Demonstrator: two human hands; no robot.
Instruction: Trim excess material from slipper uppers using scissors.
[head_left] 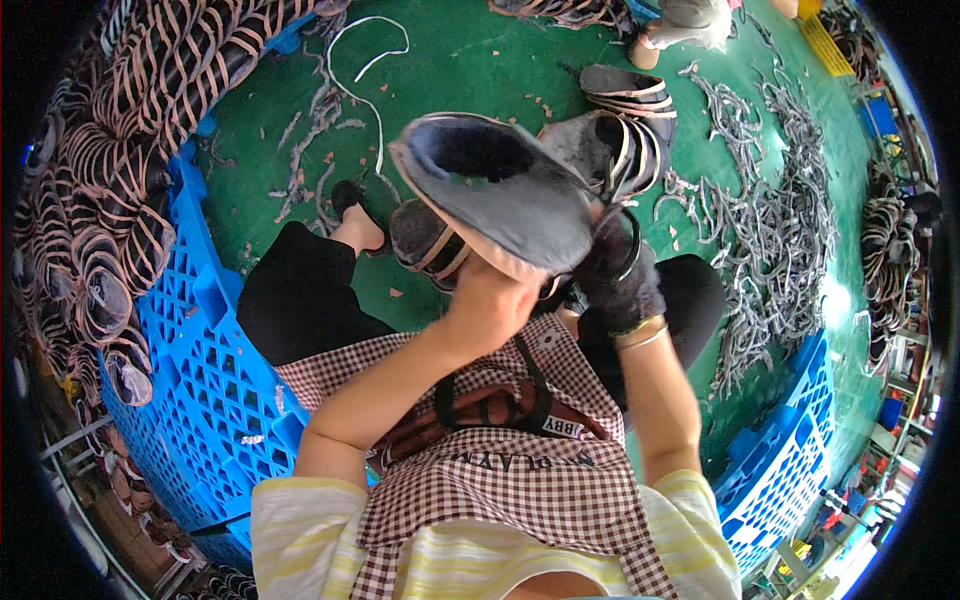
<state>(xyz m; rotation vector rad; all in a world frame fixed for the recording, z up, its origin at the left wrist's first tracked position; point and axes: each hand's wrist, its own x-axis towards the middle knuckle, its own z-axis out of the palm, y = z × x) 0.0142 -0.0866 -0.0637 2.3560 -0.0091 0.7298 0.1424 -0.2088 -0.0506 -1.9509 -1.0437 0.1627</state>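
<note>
A black slip-on shoe (520,205) with a dark lining and a pale tan edge is held up in front of me, tilted, its opening toward the upper left. My left hand (492,308), bare, is closed round the shoe's near side. At the toe end is my right hand (618,275), in a dark glove, its fingers curled. A thin dark curved edge shows at that glove; what it belongs to, I cannot make out. Behind the held shoe, a dark shoe with pale bands (425,240) is partly covered.
Nested shoes (625,150) stand on the green floor (460,60) ahead. Grey trimmings (770,260) lie heaped at right. Blue plastic pallets (200,370) flank me; large shoe stacks (110,160) rise at left. Another person's foot (645,52) shows at the top.
</note>
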